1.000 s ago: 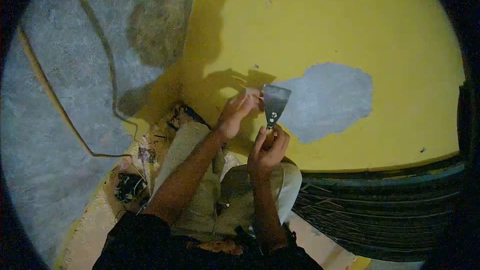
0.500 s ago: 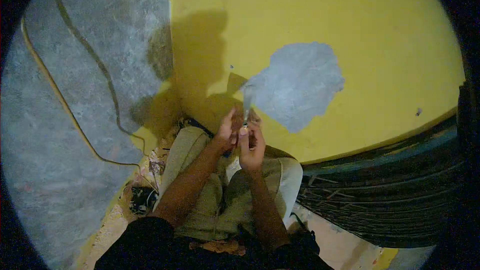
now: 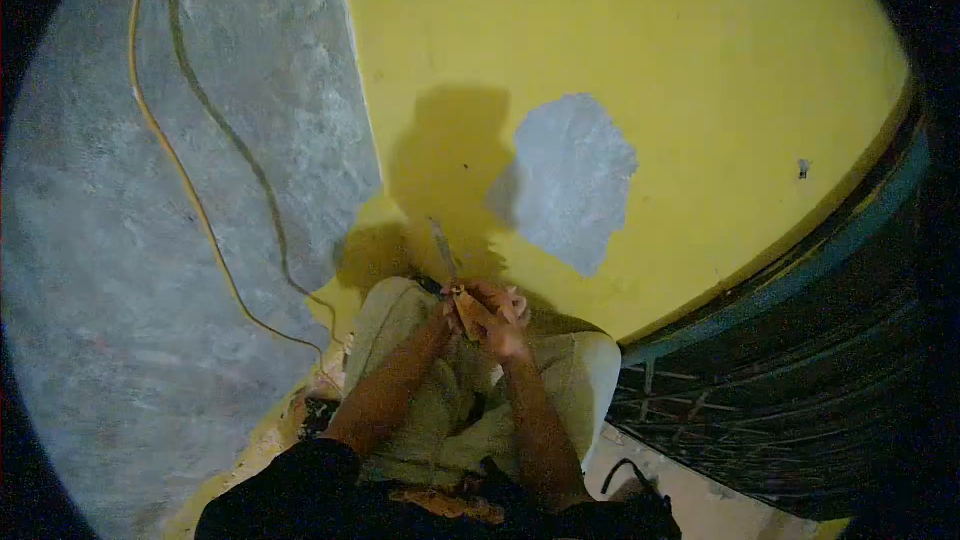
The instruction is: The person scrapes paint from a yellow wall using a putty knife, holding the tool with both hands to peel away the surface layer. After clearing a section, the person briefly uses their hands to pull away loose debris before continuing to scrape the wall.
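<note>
The scraper (image 3: 450, 263) is held up near the bent knees (image 3: 590, 352), its blade (image 3: 441, 242) pointing far and slightly left, turned nearly edge-on to me, so its flat side is hard to make out against the shadow (image 3: 445, 140). The right hand (image 3: 500, 315) is curled closed on the brown handle (image 3: 467, 316); the left hand (image 3: 448, 316) is bunched at the handle's left side, partly hidden, and I cannot tell whether it grips. The shadow also darkens the left edge of the grey patch (image 3: 575, 180). Far and right, the yellow surface (image 3: 700, 60) stretches wide, ending at the dark lattice (image 3: 700, 405), which fades into black.
</note>
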`<state>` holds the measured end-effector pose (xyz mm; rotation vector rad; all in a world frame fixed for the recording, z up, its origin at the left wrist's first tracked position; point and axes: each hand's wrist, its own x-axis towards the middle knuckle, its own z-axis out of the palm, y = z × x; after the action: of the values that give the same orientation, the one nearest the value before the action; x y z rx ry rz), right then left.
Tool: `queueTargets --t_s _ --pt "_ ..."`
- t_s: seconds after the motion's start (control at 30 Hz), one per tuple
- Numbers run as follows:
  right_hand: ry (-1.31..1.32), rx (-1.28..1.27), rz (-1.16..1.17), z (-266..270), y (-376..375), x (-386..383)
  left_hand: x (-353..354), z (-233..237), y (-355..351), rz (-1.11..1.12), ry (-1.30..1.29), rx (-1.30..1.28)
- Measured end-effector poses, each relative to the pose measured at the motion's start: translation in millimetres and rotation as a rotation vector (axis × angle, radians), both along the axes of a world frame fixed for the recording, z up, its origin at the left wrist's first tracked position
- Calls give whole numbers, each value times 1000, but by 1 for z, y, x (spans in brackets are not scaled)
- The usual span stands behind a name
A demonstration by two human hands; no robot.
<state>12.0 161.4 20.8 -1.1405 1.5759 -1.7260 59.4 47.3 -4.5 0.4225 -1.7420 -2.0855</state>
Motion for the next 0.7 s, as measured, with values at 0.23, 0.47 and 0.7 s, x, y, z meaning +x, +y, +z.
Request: queueTargets --t_s 0.23,0.47,0.7 --pt "-171 -96 153 -19 -12 -1 41 -13 1 24 -207 -517" --pt "6 -249 -135 40 21 -21 -8 38 -40 37 -396 -949" --pt "-8 -214 -286 20 4 -29 -5 -12 -105 -430 -239 -1163"
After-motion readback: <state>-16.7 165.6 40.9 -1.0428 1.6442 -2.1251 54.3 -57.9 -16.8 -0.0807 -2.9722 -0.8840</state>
